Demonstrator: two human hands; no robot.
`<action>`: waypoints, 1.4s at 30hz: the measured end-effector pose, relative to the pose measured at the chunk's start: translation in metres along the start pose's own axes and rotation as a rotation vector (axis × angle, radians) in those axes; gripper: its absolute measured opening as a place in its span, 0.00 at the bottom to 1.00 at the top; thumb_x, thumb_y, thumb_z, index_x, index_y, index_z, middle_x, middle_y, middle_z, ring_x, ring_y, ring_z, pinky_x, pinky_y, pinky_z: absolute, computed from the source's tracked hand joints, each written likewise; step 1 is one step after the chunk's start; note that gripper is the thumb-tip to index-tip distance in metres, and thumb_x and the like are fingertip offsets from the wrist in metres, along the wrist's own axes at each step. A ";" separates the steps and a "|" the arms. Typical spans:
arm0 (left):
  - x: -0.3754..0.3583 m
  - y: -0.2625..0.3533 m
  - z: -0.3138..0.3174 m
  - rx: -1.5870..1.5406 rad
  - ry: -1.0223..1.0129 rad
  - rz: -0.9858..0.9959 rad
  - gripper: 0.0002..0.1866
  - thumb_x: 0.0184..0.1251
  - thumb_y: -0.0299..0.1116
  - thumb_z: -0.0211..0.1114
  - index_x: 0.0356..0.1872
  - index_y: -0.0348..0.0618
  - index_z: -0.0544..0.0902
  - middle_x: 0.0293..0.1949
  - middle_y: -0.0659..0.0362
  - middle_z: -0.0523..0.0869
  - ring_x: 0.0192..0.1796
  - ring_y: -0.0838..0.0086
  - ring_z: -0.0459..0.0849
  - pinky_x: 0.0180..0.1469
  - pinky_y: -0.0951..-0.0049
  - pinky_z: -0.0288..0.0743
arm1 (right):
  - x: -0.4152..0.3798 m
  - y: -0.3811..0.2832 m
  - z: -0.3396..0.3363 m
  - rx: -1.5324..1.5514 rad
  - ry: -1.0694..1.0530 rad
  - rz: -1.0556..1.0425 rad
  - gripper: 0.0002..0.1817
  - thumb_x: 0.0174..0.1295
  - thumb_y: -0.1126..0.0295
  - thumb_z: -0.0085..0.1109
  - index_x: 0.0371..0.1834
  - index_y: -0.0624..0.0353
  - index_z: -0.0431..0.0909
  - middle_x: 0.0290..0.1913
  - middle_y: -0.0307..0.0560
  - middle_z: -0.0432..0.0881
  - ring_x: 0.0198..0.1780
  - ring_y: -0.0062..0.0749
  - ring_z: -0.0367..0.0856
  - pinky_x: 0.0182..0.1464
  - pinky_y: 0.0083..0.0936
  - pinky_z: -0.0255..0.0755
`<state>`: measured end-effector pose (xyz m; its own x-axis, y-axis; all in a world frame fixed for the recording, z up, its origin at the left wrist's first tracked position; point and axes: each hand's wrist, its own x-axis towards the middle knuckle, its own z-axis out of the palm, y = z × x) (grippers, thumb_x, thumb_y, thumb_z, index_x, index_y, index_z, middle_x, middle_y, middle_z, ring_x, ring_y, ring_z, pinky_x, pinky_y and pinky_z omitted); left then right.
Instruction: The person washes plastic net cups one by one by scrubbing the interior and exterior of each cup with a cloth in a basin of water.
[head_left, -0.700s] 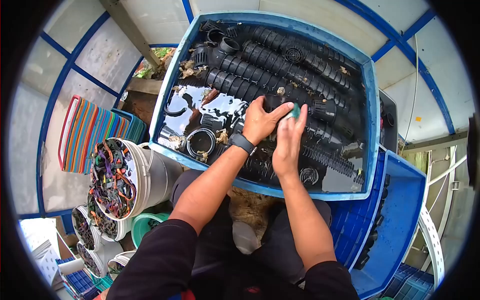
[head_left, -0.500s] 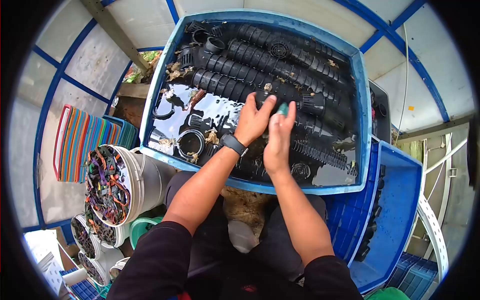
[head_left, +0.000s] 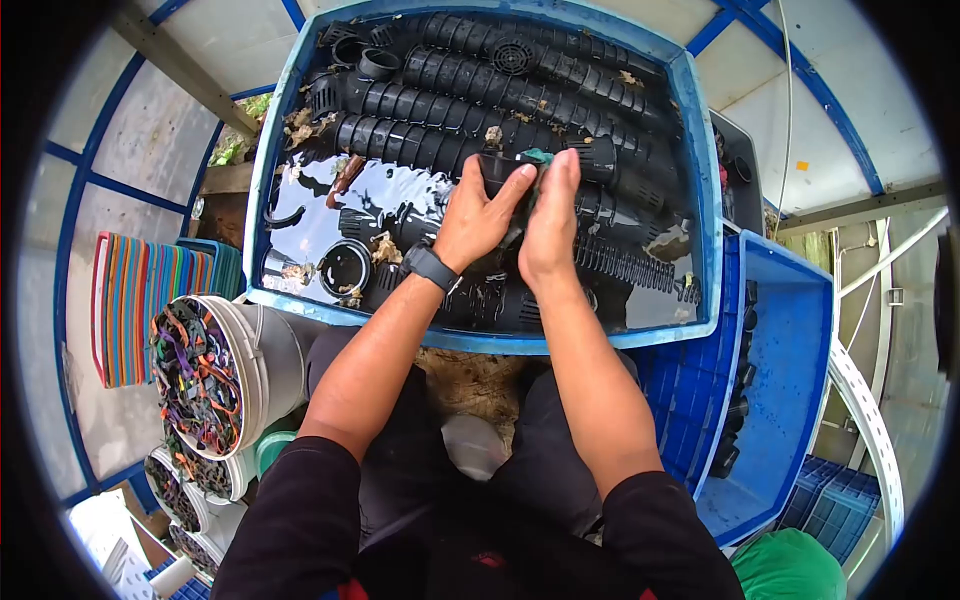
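Observation:
Over a blue tub (head_left: 700,200) of dark water, my left hand (head_left: 482,215) holds a black plastic piece (head_left: 500,170) between thumb and fingers. My right hand (head_left: 550,215) is beside it, palm turned inward, with a green scrubber-like item (head_left: 538,156) near its fingertips and against the black piece. Much of that green item is hidden by the fingers. Ribbed black tubes (head_left: 420,140) lie in rows in the water around both hands. A black ring (head_left: 345,268) sits near the tub's left front corner.
White buckets (head_left: 262,350) filled with colourful bits stand at the left, by a stack of coloured trays (head_left: 150,300). A blue bin (head_left: 785,340) with black pieces (head_left: 735,415) is at the right. Bits of brown debris (head_left: 385,250) float in the tub.
The view has shifted, so the tub appears higher and further left. My right hand has turned more edge-on and closer to the black piece, and the green item shows at its top.

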<state>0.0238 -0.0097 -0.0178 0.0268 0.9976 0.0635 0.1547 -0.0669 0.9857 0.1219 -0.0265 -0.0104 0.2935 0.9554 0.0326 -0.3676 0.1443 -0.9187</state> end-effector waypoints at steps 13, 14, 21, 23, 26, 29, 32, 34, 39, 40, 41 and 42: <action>0.013 0.000 -0.012 0.015 0.034 0.002 0.39 0.66 0.44 0.75 0.56 0.23 0.59 0.44 0.50 0.81 0.46 0.74 0.81 0.45 0.77 0.77 | -0.032 -0.022 0.003 -0.067 -0.250 0.102 0.42 0.78 0.42 0.37 0.84 0.54 0.36 0.77 0.49 0.56 0.79 0.32 0.49 0.78 0.31 0.41; 0.008 0.005 -0.017 0.096 -0.045 -0.105 0.38 0.66 0.43 0.75 0.60 0.24 0.61 0.46 0.51 0.82 0.48 0.74 0.81 0.49 0.75 0.77 | -0.026 -0.021 0.003 -0.060 -0.165 0.120 0.43 0.78 0.41 0.38 0.83 0.58 0.38 0.75 0.53 0.60 0.76 0.34 0.57 0.77 0.34 0.45; 0.017 0.009 -0.042 0.078 -0.311 -0.165 0.47 0.47 0.50 0.85 0.64 0.33 0.72 0.55 0.46 0.81 0.51 0.70 0.82 0.52 0.71 0.78 | 0.022 -0.033 -0.028 0.339 0.045 0.243 0.34 0.75 0.49 0.53 0.74 0.60 0.60 0.62 0.52 0.76 0.62 0.34 0.74 0.69 0.30 0.61; 0.020 0.005 -0.043 0.089 -0.323 -0.144 0.43 0.52 0.44 0.83 0.65 0.34 0.71 0.51 0.52 0.83 0.49 0.74 0.82 0.50 0.73 0.77 | 0.013 -0.038 -0.024 0.130 0.037 0.155 0.32 0.73 0.56 0.58 0.73 0.62 0.62 0.64 0.51 0.75 0.65 0.32 0.72 0.70 0.28 0.60; 0.017 0.009 -0.039 0.014 -0.334 -0.034 0.31 0.58 0.38 0.80 0.59 0.37 0.76 0.42 0.60 0.85 0.44 0.78 0.81 0.46 0.77 0.76 | 0.012 -0.035 -0.034 0.216 -0.172 0.433 0.34 0.70 0.61 0.62 0.73 0.65 0.61 0.63 0.48 0.76 0.67 0.31 0.71 0.71 0.28 0.58; 0.016 0.008 -0.028 -0.003 -0.247 0.125 0.17 0.64 0.39 0.75 0.41 0.36 0.82 0.35 0.63 0.84 0.36 0.82 0.78 0.40 0.77 0.73 | 0.003 -0.043 -0.027 0.264 -0.213 0.442 0.42 0.68 0.62 0.64 0.78 0.68 0.52 0.62 0.48 0.76 0.68 0.30 0.69 0.73 0.29 0.54; 0.015 0.009 -0.023 0.097 -0.071 -0.064 0.23 0.66 0.49 0.70 0.39 0.32 0.83 0.29 0.55 0.87 0.32 0.77 0.82 0.37 0.72 0.74 | -0.012 -0.046 -0.014 -0.022 -0.322 0.206 0.49 0.64 0.75 0.65 0.82 0.63 0.40 0.49 0.48 0.83 0.51 0.26 0.81 0.58 0.27 0.72; 0.018 -0.002 -0.019 -0.107 -0.087 -0.119 0.29 0.72 0.56 0.59 0.37 0.31 0.82 0.27 0.55 0.85 0.28 0.73 0.81 0.29 0.71 0.73 | -0.012 -0.031 -0.016 -0.374 -0.441 -0.083 0.50 0.63 0.81 0.61 0.83 0.60 0.38 0.43 0.47 0.84 0.39 0.24 0.83 0.44 0.23 0.78; 0.013 0.012 -0.020 0.062 -0.138 0.237 0.29 0.72 0.53 0.63 0.55 0.33 0.76 0.41 0.50 0.85 0.35 0.63 0.86 0.32 0.69 0.79 | 0.016 -0.028 -0.018 -0.047 -0.270 0.036 0.45 0.65 0.82 0.60 0.81 0.66 0.42 0.53 0.52 0.82 0.49 0.25 0.82 0.51 0.23 0.78; 0.013 0.016 -0.024 0.270 -0.100 0.596 0.29 0.70 0.52 0.65 0.56 0.33 0.76 0.41 0.47 0.85 0.35 0.60 0.86 0.35 0.66 0.79 | 0.020 -0.032 -0.021 -0.028 -0.219 0.081 0.44 0.66 0.81 0.60 0.80 0.67 0.43 0.56 0.52 0.81 0.51 0.25 0.82 0.55 0.23 0.77; 0.008 0.021 -0.029 0.306 -0.214 0.433 0.24 0.69 0.45 0.67 0.55 0.37 0.76 0.42 0.44 0.85 0.44 0.54 0.86 0.43 0.60 0.77 | 0.017 -0.035 -0.024 0.023 -0.182 0.125 0.42 0.67 0.78 0.61 0.80 0.67 0.46 0.56 0.52 0.81 0.53 0.25 0.81 0.59 0.24 0.75; 0.007 0.021 -0.031 0.413 -0.227 0.397 0.22 0.71 0.45 0.66 0.54 0.37 0.77 0.39 0.44 0.85 0.41 0.52 0.86 0.41 0.60 0.77 | 0.014 -0.034 -0.022 0.027 -0.186 0.121 0.42 0.67 0.78 0.61 0.80 0.67 0.46 0.56 0.52 0.81 0.53 0.25 0.81 0.59 0.24 0.75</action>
<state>-0.0033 -0.0039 0.0081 0.3633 0.8700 0.3332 0.4588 -0.4784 0.7488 0.1579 -0.0242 0.0130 0.0791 0.9969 -0.0034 -0.4149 0.0299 -0.9094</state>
